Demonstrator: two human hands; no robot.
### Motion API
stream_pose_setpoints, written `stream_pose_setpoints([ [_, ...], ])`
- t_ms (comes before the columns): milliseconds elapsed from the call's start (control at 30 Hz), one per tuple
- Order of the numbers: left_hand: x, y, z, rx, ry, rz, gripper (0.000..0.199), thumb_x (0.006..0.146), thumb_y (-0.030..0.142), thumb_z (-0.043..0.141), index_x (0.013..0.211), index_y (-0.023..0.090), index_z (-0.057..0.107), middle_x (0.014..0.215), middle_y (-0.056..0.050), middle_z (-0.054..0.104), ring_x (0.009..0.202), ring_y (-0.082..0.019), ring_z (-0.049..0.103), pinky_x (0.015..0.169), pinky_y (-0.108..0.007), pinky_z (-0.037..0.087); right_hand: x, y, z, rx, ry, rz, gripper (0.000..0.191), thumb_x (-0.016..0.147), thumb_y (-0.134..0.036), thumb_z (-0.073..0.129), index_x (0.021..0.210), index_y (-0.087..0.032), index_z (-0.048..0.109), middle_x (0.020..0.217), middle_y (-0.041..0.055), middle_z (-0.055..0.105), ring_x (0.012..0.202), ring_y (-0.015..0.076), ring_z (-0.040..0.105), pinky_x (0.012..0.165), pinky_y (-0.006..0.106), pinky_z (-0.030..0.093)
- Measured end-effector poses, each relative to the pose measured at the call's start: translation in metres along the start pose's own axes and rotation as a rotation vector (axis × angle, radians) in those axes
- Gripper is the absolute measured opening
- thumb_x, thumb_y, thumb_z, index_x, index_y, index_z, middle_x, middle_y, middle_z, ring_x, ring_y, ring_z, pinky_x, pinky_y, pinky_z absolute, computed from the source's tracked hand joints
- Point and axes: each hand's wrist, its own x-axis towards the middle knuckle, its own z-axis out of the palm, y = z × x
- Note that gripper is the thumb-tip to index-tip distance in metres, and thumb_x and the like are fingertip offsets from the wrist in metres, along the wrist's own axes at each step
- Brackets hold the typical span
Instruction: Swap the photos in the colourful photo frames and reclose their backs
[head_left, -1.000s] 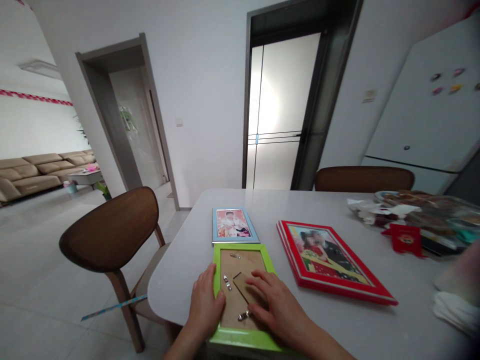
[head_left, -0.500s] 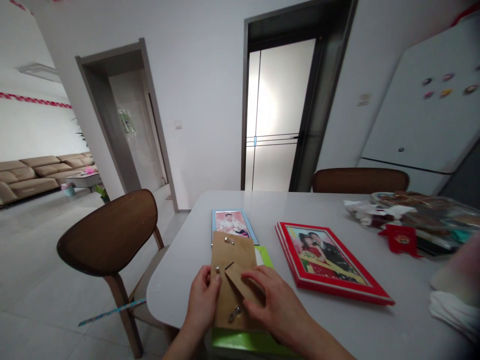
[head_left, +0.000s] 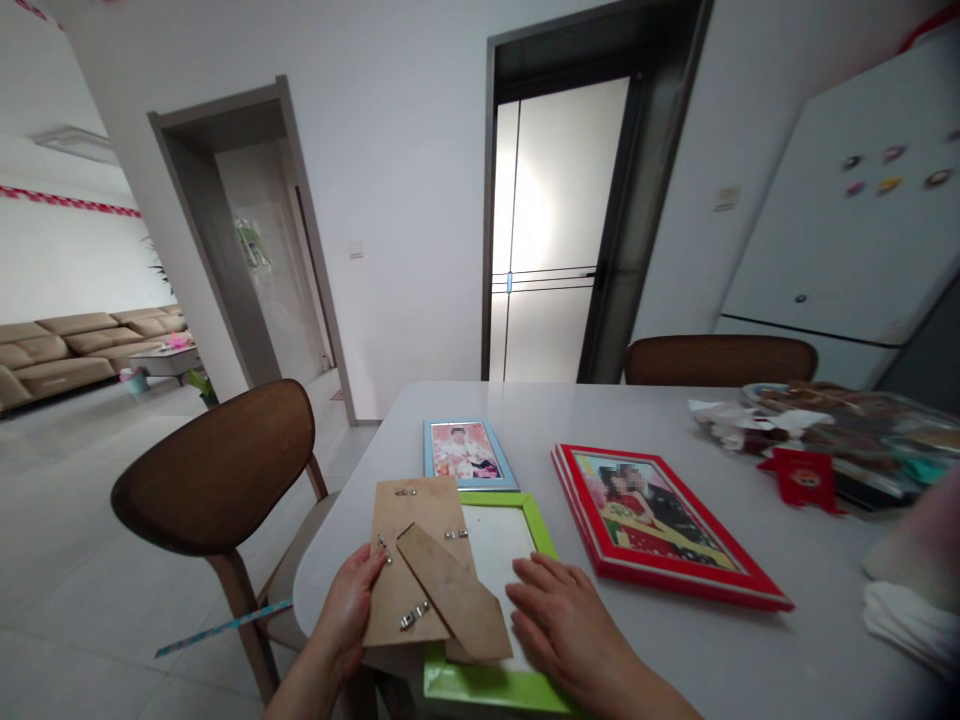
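Tabletop (head_left: 360, 470) edge right below me, lime-green picture frame (head_left: 487, 688) lying face down, my left hand (head_left: 346, 610) gripping the lifted backing board (head_left: 394, 540), fingers behind it. Right hand (head_left: 559, 630) lies flat, fingers spread, on the white sheet (head_left: 491, 545). Tilt carelessly and the strut (head_left: 450, 592) or metal clip (head_left: 415, 616) could snag that sheet.

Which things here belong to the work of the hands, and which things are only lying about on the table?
In use: left hand holding cardboard backing; right hand on green frame.
Lying about: blue frame; red frame; red envelope.
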Motion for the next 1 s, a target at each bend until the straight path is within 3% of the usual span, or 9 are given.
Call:
stream_pose_setpoints([
  [167,0.006,0.007,-0.040,0.148,0.071,0.023,0.023,0.066,0.038,0.053,0.077,0.018,0.053,0.061,0.000,0.064,0.057,-0.018,0.060,0.053,-0.026,0.044,-0.002,0.003,-0.003,-0.051,0.008,0.058,0.023,0.076,-0.028,0.042,0.078,-0.021,0.064,0.109,0.0073,0.055,0.106,0.0257,0.042,0.089,0.040,0.030],
  [333,0.012,-0.004,-0.078,0.426,0.199,0.057,0.020,0.067,0.034,0.051,0.077,0.016,0.053,0.056,0.001,0.062,0.058,-0.019,0.060,0.053,-0.026,0.044,0.001,0.015,0.001,-0.018,0.093,0.215,0.041,0.074,-0.027,0.043,0.110,-0.012,0.052,0.114,0.0144,0.049,0.105,0.0237,0.044,0.090,0.033,0.034],
  [500,0.018,-0.009,-0.086,0.731,0.396,0.172,0.037,0.065,0.028,0.053,0.100,0.015,0.048,0.062,0.002,0.059,0.068,-0.023,0.060,0.066,-0.033,0.043,0.010,0.022,0.003,0.024,0.027,0.362,0.052,0.071,-0.019,0.041,0.121,-0.005,0.038,0.103,0.0175,0.054,0.092,0.0241,0.053,0.081,0.033,0.040],
  [633,0.017,-0.011,-0.065,0.870,0.399,0.324,0.046,0.065,0.023,0.051,0.109,0.012,0.044,0.102,-0.010,0.055,0.100,-0.026,0.050,0.088,-0.040,0.033,0.015,0.026,-0.002,0.142,0.097,0.385,0.057,0.064,-0.014,0.041,0.119,-0.001,0.037,0.108,0.0198,0.052,0.100,0.0259,0.049,0.084,0.033,0.037],
  [700,0.012,-0.015,-0.045,0.898,0.344,0.395,0.048,0.065,0.022,0.051,0.111,0.011,0.044,0.115,-0.012,0.049,0.110,-0.025,0.041,0.095,-0.039,0.027,0.015,0.025,-0.010,0.337,0.146,0.443,0.060,0.062,-0.015,0.042,0.120,-0.002,0.035,0.099,0.0173,0.057,0.090,0.0242,0.054,0.076,0.032,0.041],
  [800,-0.003,-0.019,-0.008,0.880,0.184,0.481,0.046,0.068,0.021,0.049,0.113,0.013,0.044,0.120,-0.011,0.047,0.113,-0.022,0.040,0.097,-0.040,0.028,0.011,0.016,-0.026,0.882,0.129,0.594,0.067,0.063,-0.018,0.042,0.127,-0.010,0.023,0.074,0.0059,0.061,0.057,0.0173,0.058,0.052,0.027,0.043],
  [867,-0.017,-0.020,0.020,0.824,0.076,0.521,0.043,0.071,0.022,0.048,0.113,0.014,0.044,0.120,-0.012,0.048,0.113,-0.023,0.041,0.096,-0.044,0.029,0.007,0.007,-0.037,1.252,0.100,0.634,0.072,0.064,-0.020,0.043,0.130,-0.018,0.014,0.068,-0.0001,0.061,0.047,0.0137,0.054,0.046,0.024,0.040],
  [933,-0.030,-0.019,0.049,0.796,-0.046,0.596,0.050,0.071,0.026,0.051,0.117,0.013,0.040,0.122,-0.014,0.046,0.115,-0.025,0.039,0.095,-0.045,0.031,0.004,-0.003,-0.046,1.462,0.104,0.613,0.077,0.063,-0.020,0.048,0.130,-0.024,0.011,0.068,-0.0028,0.061,0.045,0.0121,0.054,0.045,0.023,0.040],
  [1000,-0.041,-0.017,0.076,0.808,-0.224,0.760,0.068,0.063,0.035,0.062,0.121,0.012,0.034,0.129,-0.017,0.036,0.118,-0.028,0.033,0.094,-0.045,0.032,0.003,-0.010,-0.051,1.514,0.127,0.584,0.080,0.061,-0.020,0.053,0.130,-0.027,0.013,0.065,-0.0048,0.059,0.045,0.0112,0.053,0.045,0.022,0.040],
])
